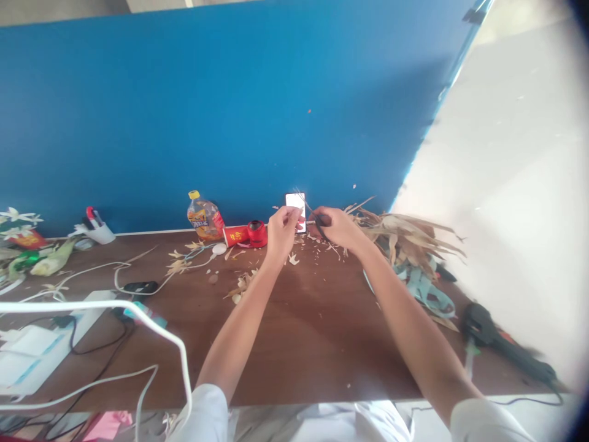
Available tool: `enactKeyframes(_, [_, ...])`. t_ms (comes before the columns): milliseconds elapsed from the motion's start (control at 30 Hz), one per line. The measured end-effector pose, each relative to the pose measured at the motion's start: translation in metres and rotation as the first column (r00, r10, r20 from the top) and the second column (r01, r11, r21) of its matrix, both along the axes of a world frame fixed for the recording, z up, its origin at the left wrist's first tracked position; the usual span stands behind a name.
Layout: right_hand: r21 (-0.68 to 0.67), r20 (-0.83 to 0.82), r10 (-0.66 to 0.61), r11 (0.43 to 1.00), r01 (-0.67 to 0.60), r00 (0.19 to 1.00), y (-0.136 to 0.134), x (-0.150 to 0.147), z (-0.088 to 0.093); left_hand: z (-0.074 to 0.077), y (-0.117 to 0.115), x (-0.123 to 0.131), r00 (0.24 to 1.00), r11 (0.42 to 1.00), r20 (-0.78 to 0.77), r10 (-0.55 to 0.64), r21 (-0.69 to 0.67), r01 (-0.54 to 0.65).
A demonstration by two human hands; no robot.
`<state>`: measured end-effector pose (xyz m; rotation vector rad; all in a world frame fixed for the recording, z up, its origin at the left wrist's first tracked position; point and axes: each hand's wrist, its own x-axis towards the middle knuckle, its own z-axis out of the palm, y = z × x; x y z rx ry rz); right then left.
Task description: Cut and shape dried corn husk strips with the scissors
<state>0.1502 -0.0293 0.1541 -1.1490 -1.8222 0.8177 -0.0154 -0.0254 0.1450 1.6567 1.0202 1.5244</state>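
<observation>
Forearms: both reach forward from white sleeves (202, 411) and converge at the center of the tabletop (322, 350), with the elbows held apart and the wrists raised clear of the surface.

Left hand (283, 232): the fingers (291, 215) are pinched narrowly together on a small pale piece, which is too hidden to identify.

Right hand (332, 228): the fingers (322, 219) are closed around black-handled scissors (318, 220). The blades point up and left, toward the left hand.

Scissors handling: the tool appears rigid and light. Hold it by the handle loops.

Dried corn husks (405, 236): these lie in a loose heap just right of the right hand. They appear light, dry and brittle, and are likely to split along the grain. Hold them by a thicker section.

Husk scraps (294, 259): these are scattered across the tabletop, below and between the hands.

Right side: a blurred black hot glue gun (483, 325) lies near the front edge.

Far edge: a smartphone (295, 212) stands lit behind the hands, with a red tape roll (256, 234), a red cup (234, 236) on its side and a plastic bottle (205, 216) to its left, before a blue panel (184, 110).
</observation>
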Motion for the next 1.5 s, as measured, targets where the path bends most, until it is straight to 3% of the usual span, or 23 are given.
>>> enactKeyframes(100, [0.054,-0.047,-0.062,0.996,0.064,0.997,0.004,-0.003,-0.003,-0.003,0.003,0.000,1.000,1.000,-0.012,0.004,-0.017,-0.004])
enactKeyframes(300, [0.155,-0.309,-0.073,0.980,0.126,0.948,0.007,-0.012,-0.001,-0.014,0.010,0.005,0.992,0.992,-0.088,-0.090,-0.100,0.081])
enactKeyframes(500, [0.127,-0.323,-0.117,0.978,0.166,0.939,0.006,-0.008,0.001,-0.019,0.012,0.007,0.984,0.985,-0.120,-0.131,-0.127,0.116])
enactKeyframes(833, [0.128,-0.338,-0.336,0.909,0.397,0.879,0.007,0.002,0.002,-0.013,0.008,-0.002,0.974,0.964,-0.129,-0.185,-0.216,0.155])
enactKeyframes(1167, [0.186,-0.199,-0.193,0.955,0.230,0.961,0.008,-0.009,-0.001,-0.013,0.007,0.005,0.966,0.933,-0.058,-0.253,-0.279,0.228])
enactKeyframes(1233, [0.189,-0.249,-0.256,0.933,0.306,0.934,0.008,-0.008,0.000,-0.008,0.000,0.005,0.968,0.962,-0.145,-0.204,-0.216,0.170])
enactKeyframes(1333, [0.175,-0.375,-0.289,0.911,0.373,0.881,0.006,-0.003,0.005,0.005,-0.014,0.007,0.970,1.000,-0.244,-0.012,-0.004,0.011])
enactKeyframes(1400, [0.156,-0.404,-0.194,0.948,0.277,0.894,0.002,0.000,0.011,0.013,-0.023,0.010,0.970,0.999,-0.241,0.020,0.051,-0.008])
enactKeyframes(1500, [0.112,-0.394,-0.077,0.985,0.131,0.916,-0.006,0.001,0.019,0.016,-0.029,0.015,0.983,0.999,-0.181,-0.029,0.016,0.032])
